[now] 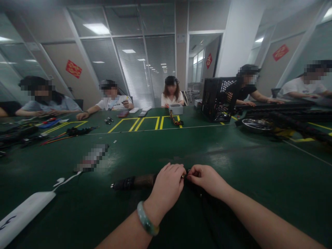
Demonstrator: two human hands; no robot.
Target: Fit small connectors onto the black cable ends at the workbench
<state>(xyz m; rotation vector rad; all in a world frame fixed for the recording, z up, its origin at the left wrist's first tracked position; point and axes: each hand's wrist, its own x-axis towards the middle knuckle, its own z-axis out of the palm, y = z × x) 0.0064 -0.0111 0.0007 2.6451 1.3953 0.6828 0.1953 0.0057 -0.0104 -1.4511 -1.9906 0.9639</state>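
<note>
Green tabletop [145,148]; left hand [168,183] on dark tool [142,182]; red sign [209,61]: "福"

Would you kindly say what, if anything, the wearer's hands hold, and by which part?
The left hand holds the dark tool near the end opposite its metal tip; what the right hand pinches cannot be told.

Both hands [167,181] [209,180] close together, fingers [195,169] curled
</note>
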